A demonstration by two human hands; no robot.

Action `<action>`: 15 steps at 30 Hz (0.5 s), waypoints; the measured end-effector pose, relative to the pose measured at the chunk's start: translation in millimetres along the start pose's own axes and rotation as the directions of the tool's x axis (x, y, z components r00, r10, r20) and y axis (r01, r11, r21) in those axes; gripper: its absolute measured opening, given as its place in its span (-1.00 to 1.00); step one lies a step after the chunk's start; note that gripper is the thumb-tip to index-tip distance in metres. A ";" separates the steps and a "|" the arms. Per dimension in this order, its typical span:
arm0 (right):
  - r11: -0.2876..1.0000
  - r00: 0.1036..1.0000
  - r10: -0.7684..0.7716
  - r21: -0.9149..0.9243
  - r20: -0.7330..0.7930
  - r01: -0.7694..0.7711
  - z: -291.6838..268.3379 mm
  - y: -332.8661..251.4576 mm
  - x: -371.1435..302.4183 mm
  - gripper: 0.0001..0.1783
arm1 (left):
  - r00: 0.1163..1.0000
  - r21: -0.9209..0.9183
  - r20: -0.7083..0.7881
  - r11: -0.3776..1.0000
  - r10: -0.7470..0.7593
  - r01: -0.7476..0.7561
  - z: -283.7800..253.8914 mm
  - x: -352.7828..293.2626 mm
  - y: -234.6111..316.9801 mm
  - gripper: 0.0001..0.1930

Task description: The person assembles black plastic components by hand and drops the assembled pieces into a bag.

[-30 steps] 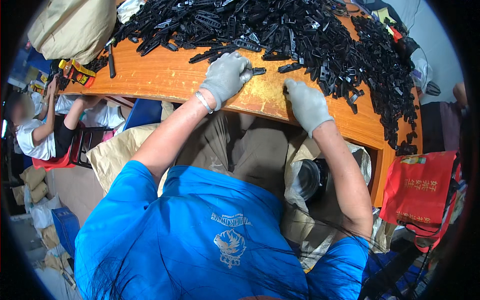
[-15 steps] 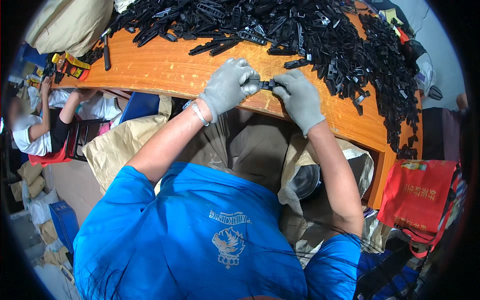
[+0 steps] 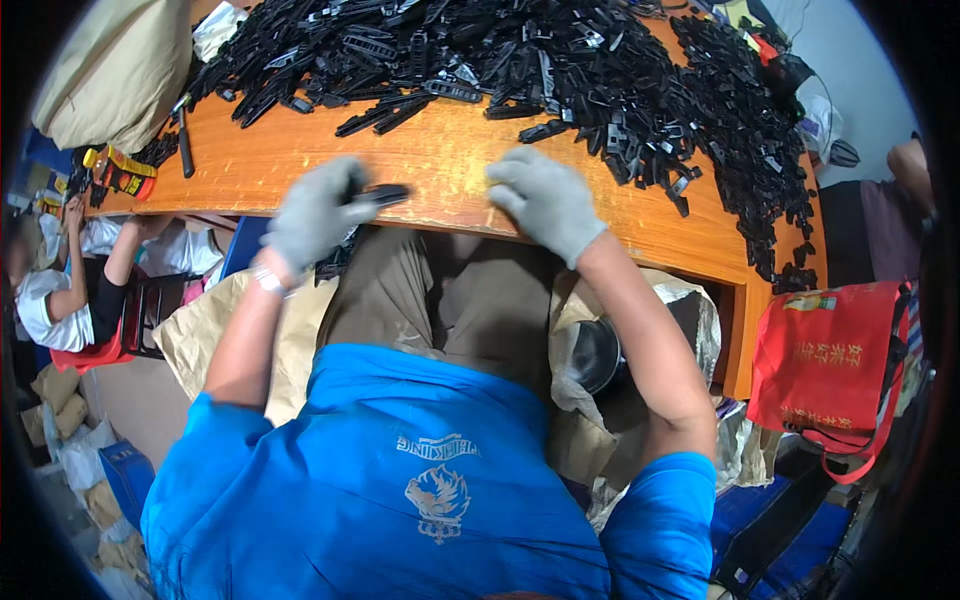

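Note:
On the left of the table's front edge, my left hand [image 3: 315,213], in a grey glove, is closed on a slim black plastic part [image 3: 387,194]. One end of the part sticks out past the thumb towards the right, slightly blurred. My right hand [image 3: 548,203], also gloved in grey, hovers over the table edge with bent fingers. Its thumb and forefinger tips are a little apart, and nothing shows between them. Beyond both hands spreads a large heap of similar black plastic parts [image 3: 560,75].
The wooden table [image 3: 270,145] carries a hammer [image 3: 186,145] and a yellow-and-red bottle [image 3: 122,172] at left. Brown paper bags [image 3: 215,325] hang below its edge. A red bag [image 3: 825,360] is at right. Another person [image 3: 65,290] sits at far left.
Both hands held the black part together before. Now they are apart: my left hand has moved left with the part, and my right hand has let go. The view has shifted slightly.

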State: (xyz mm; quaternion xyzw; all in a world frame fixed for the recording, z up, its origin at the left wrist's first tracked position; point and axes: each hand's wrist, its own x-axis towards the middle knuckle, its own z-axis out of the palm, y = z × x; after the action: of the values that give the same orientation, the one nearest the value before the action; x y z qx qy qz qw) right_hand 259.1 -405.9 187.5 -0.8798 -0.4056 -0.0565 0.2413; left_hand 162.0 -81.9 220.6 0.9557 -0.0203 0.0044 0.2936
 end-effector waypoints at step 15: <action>0.802 0.871 0.374 -0.361 -0.319 -0.476 -32.1 67.9 -16.9 -0.63 | 0.841 0.107 0.007 0.836 0.541 -0.538 76.3 118.8 116.4 -0.56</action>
State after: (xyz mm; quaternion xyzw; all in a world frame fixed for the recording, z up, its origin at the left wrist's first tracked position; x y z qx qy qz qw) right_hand 301.2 -470.2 185.0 -0.9667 -0.1429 -0.1904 0.0943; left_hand 275.6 -225.3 225.1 0.9252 -0.2849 0.0990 0.2303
